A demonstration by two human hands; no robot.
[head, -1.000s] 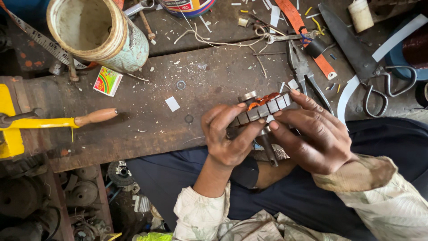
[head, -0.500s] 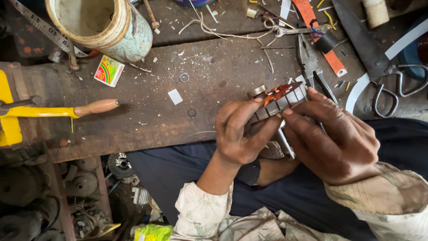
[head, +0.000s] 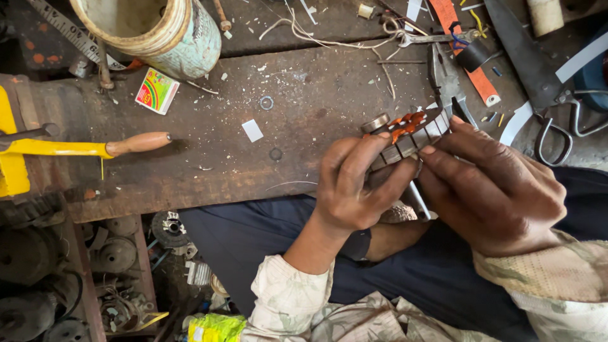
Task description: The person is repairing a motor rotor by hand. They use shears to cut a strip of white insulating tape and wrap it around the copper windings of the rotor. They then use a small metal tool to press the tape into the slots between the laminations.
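Observation:
Both hands grip a small motor armature [head: 411, 134], a slotted metal core with copper-orange windings showing at its top. My left hand [head: 354, 187] wraps around its left side, thumb across the core. Fingertips of my right hand [head: 497, 190] press on its right side. A metal shaft [head: 418, 201] sticks out below the core between the two hands. The armature is held just over the near edge of a worn wooden workbench [head: 240, 164].
On the bench stand a dirty white bucket [head: 158, 31], a small colourful box [head: 156, 90], a yellow tool with a wooden handle [head: 136, 144], pliers [head: 446, 79], large shears [head: 538, 76] and an orange strip [head: 465, 47]. Metal motor parts [head: 114, 266] lie below at left.
The camera view has shifted down and left, so the hands and armature sit higher and further right. The grip of both hands on the armature is unchanged.

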